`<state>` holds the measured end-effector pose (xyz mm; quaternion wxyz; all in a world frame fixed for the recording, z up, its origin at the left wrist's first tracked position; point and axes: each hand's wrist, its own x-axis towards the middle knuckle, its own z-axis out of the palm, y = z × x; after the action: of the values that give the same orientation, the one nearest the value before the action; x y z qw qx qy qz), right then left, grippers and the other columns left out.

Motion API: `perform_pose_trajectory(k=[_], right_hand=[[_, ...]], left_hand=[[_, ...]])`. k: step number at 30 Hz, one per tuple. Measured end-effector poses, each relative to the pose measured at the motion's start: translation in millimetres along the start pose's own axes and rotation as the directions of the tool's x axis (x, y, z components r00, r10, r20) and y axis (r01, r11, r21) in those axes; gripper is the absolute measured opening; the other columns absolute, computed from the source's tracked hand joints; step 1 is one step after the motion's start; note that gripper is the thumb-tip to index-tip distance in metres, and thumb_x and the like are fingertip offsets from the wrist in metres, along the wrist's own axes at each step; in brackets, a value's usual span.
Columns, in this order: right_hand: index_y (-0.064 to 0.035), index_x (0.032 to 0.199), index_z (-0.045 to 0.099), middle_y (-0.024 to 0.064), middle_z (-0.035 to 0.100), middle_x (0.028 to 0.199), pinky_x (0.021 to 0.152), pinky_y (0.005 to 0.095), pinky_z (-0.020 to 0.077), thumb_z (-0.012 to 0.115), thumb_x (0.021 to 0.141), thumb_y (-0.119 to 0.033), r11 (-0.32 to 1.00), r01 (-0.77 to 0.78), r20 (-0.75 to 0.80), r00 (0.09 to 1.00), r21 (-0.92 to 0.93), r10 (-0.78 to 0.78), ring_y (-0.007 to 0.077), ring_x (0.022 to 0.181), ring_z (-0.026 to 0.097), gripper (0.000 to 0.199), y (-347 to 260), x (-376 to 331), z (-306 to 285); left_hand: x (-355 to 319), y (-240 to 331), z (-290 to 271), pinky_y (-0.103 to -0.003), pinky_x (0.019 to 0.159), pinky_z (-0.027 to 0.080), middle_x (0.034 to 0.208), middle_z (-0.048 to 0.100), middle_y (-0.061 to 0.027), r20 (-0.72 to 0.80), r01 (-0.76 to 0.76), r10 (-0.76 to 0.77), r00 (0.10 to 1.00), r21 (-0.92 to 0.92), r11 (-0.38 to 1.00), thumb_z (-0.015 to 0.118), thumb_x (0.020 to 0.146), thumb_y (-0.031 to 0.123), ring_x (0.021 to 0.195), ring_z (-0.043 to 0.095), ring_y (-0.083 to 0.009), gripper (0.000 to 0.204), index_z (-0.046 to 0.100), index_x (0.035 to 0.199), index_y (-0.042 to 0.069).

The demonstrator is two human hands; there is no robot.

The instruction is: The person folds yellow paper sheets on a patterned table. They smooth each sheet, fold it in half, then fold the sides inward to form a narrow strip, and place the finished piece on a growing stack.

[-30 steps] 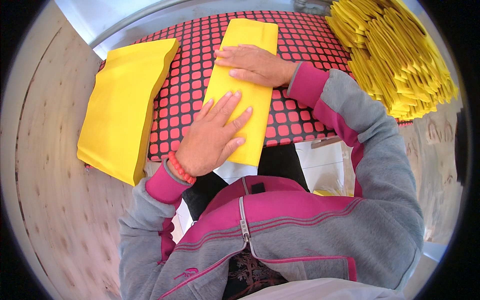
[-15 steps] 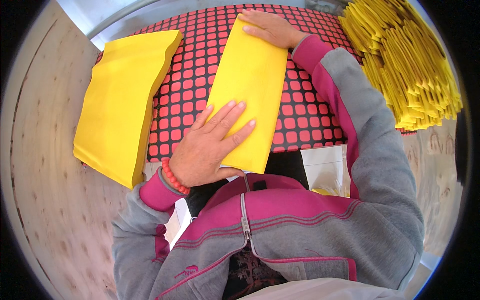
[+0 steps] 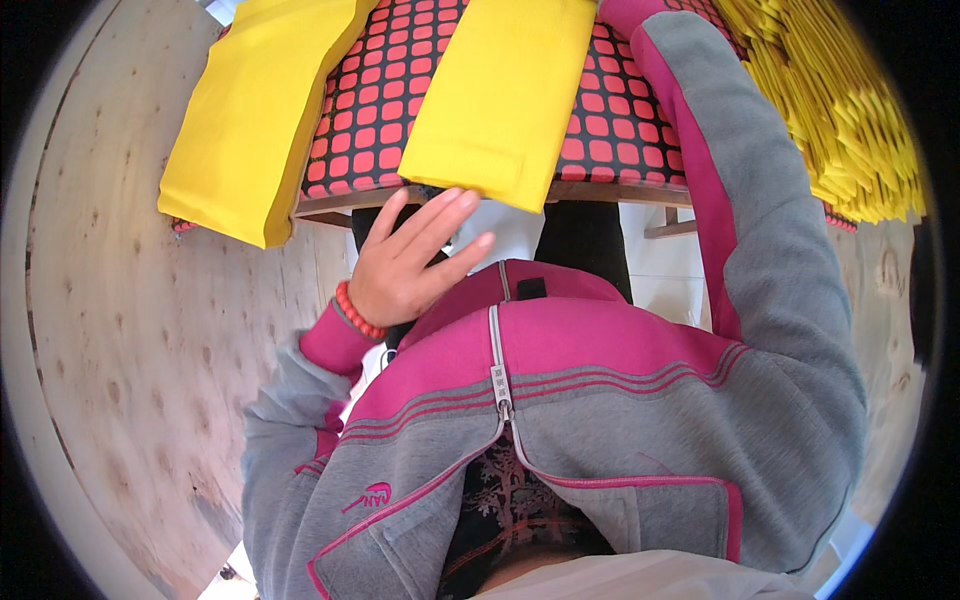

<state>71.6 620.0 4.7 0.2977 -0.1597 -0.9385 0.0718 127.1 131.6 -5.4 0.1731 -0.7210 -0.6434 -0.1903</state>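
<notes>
A long folded piece of yellow cloth-like material [image 3: 500, 100] lies on the red-and-black checked table cover, its near end reaching the table's front edge. Just below that end is my left hand [image 3: 405, 265], a red bead bracelet on its wrist. The fingers are stretched out and spread, tips beside the near edge of the yellow piece; whether they touch it I cannot tell. My right arm reaches up toward the far end of the piece, but only its sleeve shows and the hand is cut off at the top of the picture.
To the left lies a thick stack of flat yellow pieces [image 3: 240, 120]. A tall pile of folded yellow pieces [image 3: 830, 120] stands at the right end of the checked cover [image 3: 360, 130]. A wooden board wall [image 3: 130, 250] rises along the left side.
The view has tilted down, so the table sits higher in the picture. My left hand has come off the top of the yellow piece toward me. My right hand has passed out of the frame.
</notes>
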Motion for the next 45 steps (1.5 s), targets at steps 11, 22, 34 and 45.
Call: perform_pose_trajectory(k=[11, 22, 34, 45], right_hand=[[0.0007, 0.113, 0.066, 0.0167, 0.069, 0.100, 0.088, 0.0367, 0.0517, 0.056, 0.104, -0.027, 0.722, 0.315, -0.331, 0.935, 0.616, -0.126, 0.0283, 0.095, 0.067, 0.031, -93, -104, -119], [0.0026, 0.113, 0.067, 0.0098, 0.073, 0.101, 0.083, 0.0319, 0.0546, 0.064, 0.102, -0.022, 0.355, -0.487, 0.600, 0.698, 0.798, -0.390, 0.0160, 0.093, 0.068, 0.027, -175, -307, -114], [0.0036, 0.125, 0.062, 0.0083, 0.069, 0.117, 0.094, 0.0301, 0.0517, 0.067, 0.102, -0.025, -0.015, -0.644, 0.630, 0.753, 0.765, -0.192, 0.0150, 0.108, 0.065, 0.037, -195, -317, -90], [-0.0012, 0.127, 0.063, 0.0036, 0.068, 0.117, 0.088, 0.0274, 0.0527, 0.064, 0.103, -0.027, -0.219, -0.544, 0.586, 0.771, 0.810, 0.251, 0.0103, 0.103, 0.064, 0.035, -210, -307, -111]], left_hand=[[-5, -6, 4, -0.037, 0.099, 0.056, 0.127, 0.069, -0.0232, 0.635, 0.333, -0.556, 0.537, -0.765, -0.552, 0.043, 0.110, 0.046, 0.116, 0.070, -0.0293, 0.058, 0.058, 0.130, -0.006], [29, -5, 13, -0.033, 0.093, 0.058, 0.114, 0.073, -0.0144, 0.788, 0.324, -0.451, 0.419, -0.593, -0.737, 0.056, 0.103, 0.053, 0.107, 0.072, -0.0220, 0.057, 0.063, 0.123, 0.000], [55, 34, 22, -0.033, 0.088, 0.058, 0.103, 0.076, -0.0110, 0.791, 0.380, -0.384, 0.476, -0.579, -0.722, 0.054, 0.107, 0.040, 0.093, 0.074, -0.0192, 0.041, 0.069, 0.112, 0.002], [81, 77, 44, -0.031, 0.089, 0.057, 0.105, 0.074, -0.0071, 0.766, 0.386, -0.346, 0.541, -0.592, -0.707, 0.048, 0.110, 0.041, 0.091, 0.073, -0.0167, 0.042, 0.068, 0.116, 0.004]])
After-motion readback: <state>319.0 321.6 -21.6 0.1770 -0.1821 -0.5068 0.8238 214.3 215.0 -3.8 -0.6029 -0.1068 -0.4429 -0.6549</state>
